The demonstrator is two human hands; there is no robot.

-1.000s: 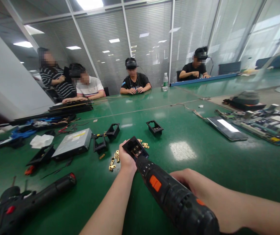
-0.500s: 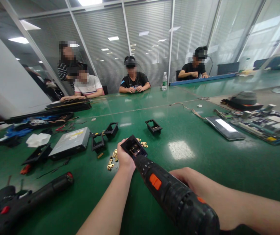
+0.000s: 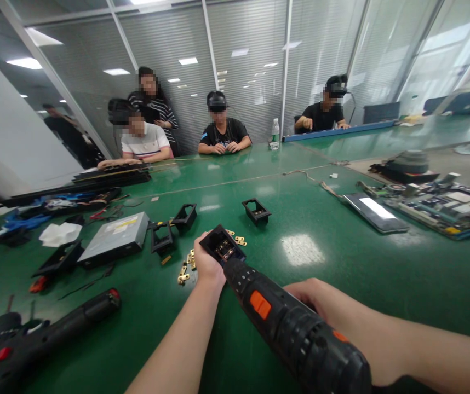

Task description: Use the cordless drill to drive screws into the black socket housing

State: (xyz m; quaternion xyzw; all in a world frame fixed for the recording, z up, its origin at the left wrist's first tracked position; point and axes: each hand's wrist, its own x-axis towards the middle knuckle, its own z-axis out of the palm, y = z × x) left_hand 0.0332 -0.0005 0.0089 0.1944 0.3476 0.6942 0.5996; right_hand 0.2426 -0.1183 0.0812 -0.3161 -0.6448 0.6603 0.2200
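Note:
My left hand is closed around a black rectangular plastic housing, with small metal contacts visible inside it. In my right hand is a black cordless screwdriver with an orange switch, held by a grip mostly hidden behind its body. The tool's front end points at the housing; its bit, if any, cannot be made out. Small brass plates lie loose beside my left hand. Similar black housings, one ahead and another to the left, rest on the green table.
A silver disc drive sits at left, above a black power tool with a red button. A phone-like slab and circuit boards lie at right. Several people sit across the table near a water bottle.
My hands, the housing and the screwdriver keep nearly the same pose. The view shifts slightly. A standing person in stripes at the back has moved right.

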